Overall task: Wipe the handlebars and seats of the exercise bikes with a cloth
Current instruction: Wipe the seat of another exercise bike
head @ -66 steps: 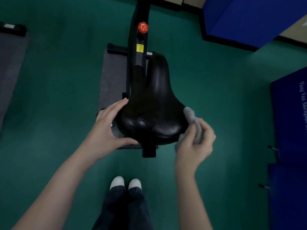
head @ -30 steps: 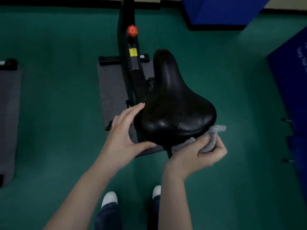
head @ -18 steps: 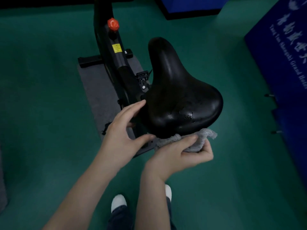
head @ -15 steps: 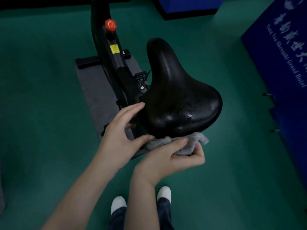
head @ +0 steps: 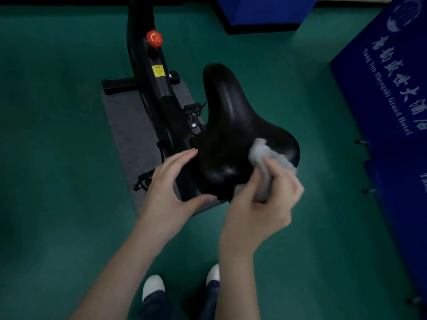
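Observation:
A black bike seat (head: 233, 125) fills the middle of the head view, its narrow nose pointing away from me. My right hand (head: 261, 204) grips a bunched grey cloth (head: 265, 155) and presses it on the seat's rear right top. My left hand (head: 171, 188) cups the seat's rear left edge, fingers straight along the side and thumb under the back rim. The black bike frame (head: 152, 88) with a red knob (head: 154, 39) runs forward on the left of the seat. The handlebars are out of view.
The bike stands on a grey mat (head: 129, 132) on green floor. A blue banner (head: 392, 93) with white lettering stands close on the right, and a blue box (head: 265, 10) sits at the back. My white shoes (head: 153, 287) are below the seat.
My right hand has brought the cloth from under the seat's rear edge up onto its rear right top. My left hand has stayed on the seat's left side.

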Motion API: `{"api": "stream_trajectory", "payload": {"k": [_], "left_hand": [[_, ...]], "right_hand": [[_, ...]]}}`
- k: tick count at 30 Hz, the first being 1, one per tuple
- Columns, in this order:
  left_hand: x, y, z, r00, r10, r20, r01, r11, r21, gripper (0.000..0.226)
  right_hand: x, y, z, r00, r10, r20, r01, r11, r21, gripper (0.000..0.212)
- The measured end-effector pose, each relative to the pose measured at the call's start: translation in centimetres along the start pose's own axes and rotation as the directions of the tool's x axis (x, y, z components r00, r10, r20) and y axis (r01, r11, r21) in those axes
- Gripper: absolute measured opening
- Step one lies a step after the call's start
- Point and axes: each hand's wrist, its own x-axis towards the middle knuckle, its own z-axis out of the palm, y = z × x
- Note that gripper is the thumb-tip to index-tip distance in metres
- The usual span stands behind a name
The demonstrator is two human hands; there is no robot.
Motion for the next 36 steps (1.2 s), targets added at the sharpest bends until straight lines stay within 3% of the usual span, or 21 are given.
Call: {"api": "stream_trajectory", "payload": {"k": [2,5,10,13,16,19,21,23,26,29,30,34,36], "left_hand": [[0.0,-0.1,0.2,1.0,-0.008,-0.007,0.008,1.0,-0.01,0.079],[-0.1,-0.4,0.4,1.0,-0.012,-0.025,0.012,1.0,0.001,0.081],[-0.4,-0.3,0.7,0.999,-0.019,-0.032,0.018,0.999,-0.03,0.08],[-0.4,0.0,0.7,0.999,-0.026,-0.026,0.025,0.999,-0.046,0.078],[-0.5,0.2,0.8,0.998,-0.051,-0.034,0.048,0.996,-0.077,0.078],[-0.8,0.4,1.1,0.997,-0.069,-0.035,0.065,0.993,-0.096,0.083],[-1.1,0.5,1.4,0.993,-0.116,-0.029,0.113,0.988,-0.103,0.087],[-1.4,0.6,1.8,0.983,-0.178,-0.04,0.174,0.98,-0.099,0.091],[-1.7,0.7,2.7,0.964,-0.25,-0.093,0.238,0.964,-0.119,0.099],[-2.5,0.8,3.8,0.929,-0.315,-0.193,0.28,0.941,-0.19,0.097],[-2.8,0.8,4.3,0.913,-0.336,-0.23,0.289,0.933,-0.215,0.092],[-4.1,1.3,6.8,0.832,-0.394,-0.392,0.265,0.901,-0.344,0.069],[-4.7,1.6,8.2,0.786,-0.417,-0.456,0.225,0.88,-0.417,0.06]], "right_hand": [[-0.9,-0.5,-0.9,0.963,-0.174,0.208,0.179,0.984,-0.004,0.018],[1.3,0.2,-1.2,0.896,-0.251,0.366,0.268,0.963,0.004,0.016],[5.1,-0.6,0.2,0.899,-0.081,0.43,0.103,0.994,-0.028,0.015],[3.7,-1.4,-0.8,0.8,-0.251,0.545,0.261,0.963,0.06,0.016],[4.4,-1.1,-1.6,0.699,-0.351,0.623,0.309,0.934,0.179,0.019],[7.8,-0.6,-0.2,0.749,-0.276,0.602,0.259,0.959,0.117,0.018],[9.7,-0.4,1.2,0.729,-0.196,0.656,0.212,0.976,0.056,0.016],[10.1,-0.5,1.9,0.606,-0.245,0.757,0.273,0.958,0.092,0.018],[9.4,-0.8,1.0,0.314,-0.485,0.816,0.383,0.851,0.359,0.019],[10.0,0.0,-0.1,0.013,-0.623,0.782,0.297,0.749,0.592,0.015],[10.6,0.1,0.1,-0.052,-0.643,0.764,0.258,0.73,0.633,0.014],[12.3,-1.3,3.6,-0.191,-0.635,0.749,0.229,0.713,0.663,0.013],[11.7,-2.8,5.8,-0.364,-0.578,0.731,0.249,0.695,0.674,0.013]]}}
